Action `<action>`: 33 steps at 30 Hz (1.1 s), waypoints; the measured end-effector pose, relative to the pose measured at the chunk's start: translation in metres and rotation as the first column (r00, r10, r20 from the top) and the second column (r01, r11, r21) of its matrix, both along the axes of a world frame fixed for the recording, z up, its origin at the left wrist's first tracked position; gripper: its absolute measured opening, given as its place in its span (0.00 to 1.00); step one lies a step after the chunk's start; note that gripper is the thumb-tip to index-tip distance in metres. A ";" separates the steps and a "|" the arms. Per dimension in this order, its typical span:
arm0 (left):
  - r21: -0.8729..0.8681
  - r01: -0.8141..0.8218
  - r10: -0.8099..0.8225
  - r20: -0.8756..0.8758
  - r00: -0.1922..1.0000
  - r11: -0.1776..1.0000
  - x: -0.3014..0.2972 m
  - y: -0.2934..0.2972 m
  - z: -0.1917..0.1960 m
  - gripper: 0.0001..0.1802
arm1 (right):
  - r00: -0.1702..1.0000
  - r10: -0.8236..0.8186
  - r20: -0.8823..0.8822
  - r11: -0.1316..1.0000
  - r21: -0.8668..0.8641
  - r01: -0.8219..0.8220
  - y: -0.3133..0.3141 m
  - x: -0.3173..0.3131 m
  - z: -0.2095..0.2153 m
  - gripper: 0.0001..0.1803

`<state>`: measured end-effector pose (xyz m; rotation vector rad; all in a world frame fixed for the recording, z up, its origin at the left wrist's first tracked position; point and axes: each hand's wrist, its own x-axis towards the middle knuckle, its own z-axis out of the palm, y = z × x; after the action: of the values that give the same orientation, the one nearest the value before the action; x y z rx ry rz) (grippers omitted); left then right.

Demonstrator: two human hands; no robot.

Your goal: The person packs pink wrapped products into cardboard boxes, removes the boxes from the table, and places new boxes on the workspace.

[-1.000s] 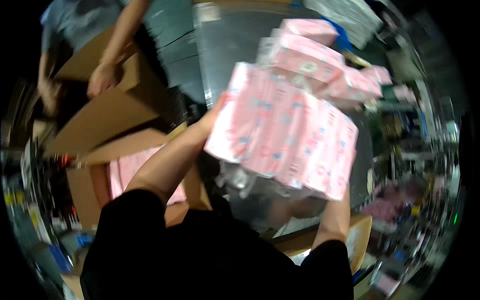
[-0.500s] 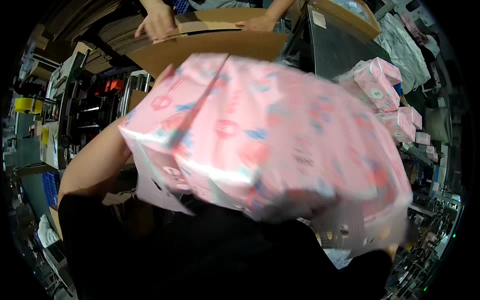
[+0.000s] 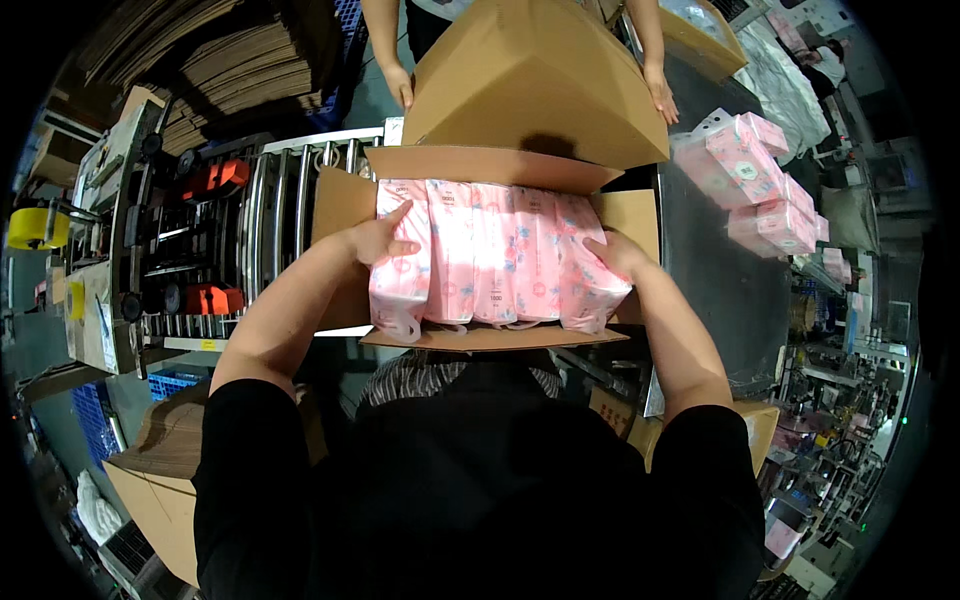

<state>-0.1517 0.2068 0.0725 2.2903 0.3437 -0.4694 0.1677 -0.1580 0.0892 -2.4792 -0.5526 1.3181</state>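
A row of several pink floral plastic-wrapped packs [image 3: 495, 250], which look like tissue packs, stands in an open cardboard carton [image 3: 480, 340] before me. Clear plastic handle loops stick out along their near edge. My left hand [image 3: 383, 240] lies on the leftmost pack with thumb and forefinger spread. At the other end, my right hand [image 3: 617, 255] rests against the rightmost pack, its thumb stretched over the top. Some fingers of both hands are hidden between the packs and the carton sides.
Across from me, a co-worker's hands [image 3: 660, 95] flank a second carton [image 3: 530, 90]. A roller conveyor [image 3: 285, 200] runs at left, near stacked flat cardboard [image 3: 240, 80]. More pink packs [image 3: 745, 165] lie on the dark table [image 3: 710, 290] at right.
The row of packs, held up close to me and blurred before, now sits down in the carton. Both hands have come to its ends. The co-worker's carton now stands tilted and higher.
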 end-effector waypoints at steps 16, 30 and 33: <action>0.456 0.528 -0.424 -0.318 0.848 0.716 -0.014 -0.075 0.013 0.59 | 0.465 0.731 0.499 0.565 -0.060 -0.823 0.015 -0.057 0.013 0.44; -0.046 0.452 -0.400 -0.553 0.731 0.891 0.012 -0.154 0.088 0.73 | 0.746 0.650 0.148 0.760 -0.108 -0.641 0.048 -0.063 0.019 0.45; 0.113 0.250 -0.195 -0.360 0.913 0.962 0.038 -0.106 0.051 0.76 | 0.556 0.683 0.474 0.670 -0.104 -0.735 0.079 -0.045 0.053 0.40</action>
<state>-0.1136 0.1011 0.1236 2.4084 0.2983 -1.0021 0.1223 -0.0788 0.1423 -2.5619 -1.8715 0.7767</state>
